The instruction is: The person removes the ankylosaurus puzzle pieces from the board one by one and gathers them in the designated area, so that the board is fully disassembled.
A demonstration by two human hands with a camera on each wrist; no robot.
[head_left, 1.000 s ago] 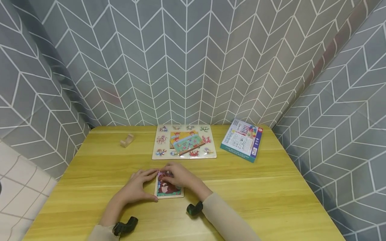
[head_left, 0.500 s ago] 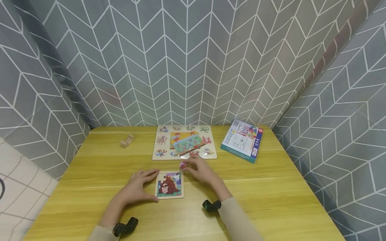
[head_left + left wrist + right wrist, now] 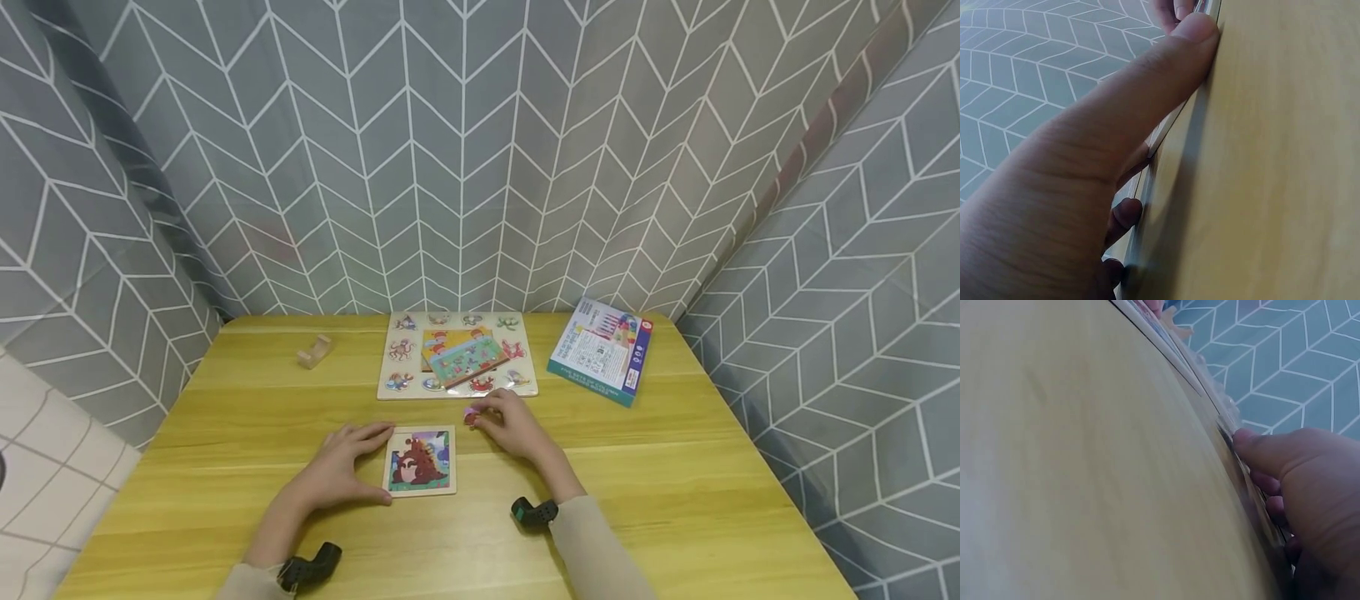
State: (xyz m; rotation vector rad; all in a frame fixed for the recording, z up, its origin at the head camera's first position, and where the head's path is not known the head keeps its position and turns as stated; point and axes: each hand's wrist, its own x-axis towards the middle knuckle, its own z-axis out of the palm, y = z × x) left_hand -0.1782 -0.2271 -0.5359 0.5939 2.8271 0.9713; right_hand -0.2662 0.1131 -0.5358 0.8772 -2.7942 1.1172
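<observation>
A small square jigsaw puzzle (image 3: 420,475) in a pale wooden frame lies flat on the table, showing a brown animal. A gap shows at the picture's upper left. My left hand (image 3: 339,471) holds the frame at its left side, thumb at the near corner and index finger at the far corner; its thumb (image 3: 1147,78) stretches along the edge in the left wrist view. Beyond the puzzle's far right corner, my right hand (image 3: 513,427) pinches a purple and reddish-brown puzzle piece (image 3: 471,416) at the tabletop. The right wrist view mostly hides that piece behind the thumb (image 3: 1266,449).
At the back lies a cream board (image 3: 393,379) with sea-animal pictures, bearing a green puzzle (image 3: 468,360) and a yellow one (image 3: 442,337). A box (image 3: 600,350) stands back right, a small wooden block (image 3: 314,351) back left. Patterned curtain surrounds the wooden table (image 3: 637,492).
My right hand lifted a piece from the puzzle's upper left and carried it right, past the frame, onto the table side. My left hand has stayed on the frame.
</observation>
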